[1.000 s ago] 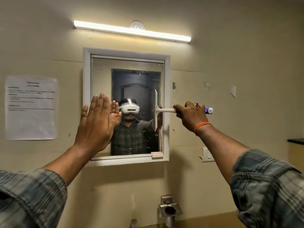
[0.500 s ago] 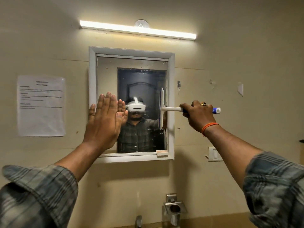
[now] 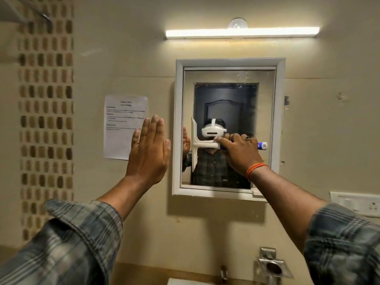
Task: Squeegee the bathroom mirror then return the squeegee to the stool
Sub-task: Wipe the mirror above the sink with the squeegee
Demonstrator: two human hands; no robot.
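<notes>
The right hand (image 3: 239,153) grips the handle of the squeegee (image 3: 202,144), fingers curled round it, the blue end of the handle poking out at 3 o'clock of the knuckles. The blade stands upright at the left side of the mirror (image 3: 229,79), apparently against the glass, though contact is hard to judge. The left hand (image 3: 149,149) is held flat with fingers straight and together, holding nothing, raised before the wall at 9 o'clock of the mirror frame. A printed paper notice (image 3: 125,126) hangs at 9 o'clock of that hand. A tube light (image 3: 242,32) glows at 12 o'clock above the mirror, and a switch plate (image 3: 355,203) sits at 4 o'clock.
</notes>
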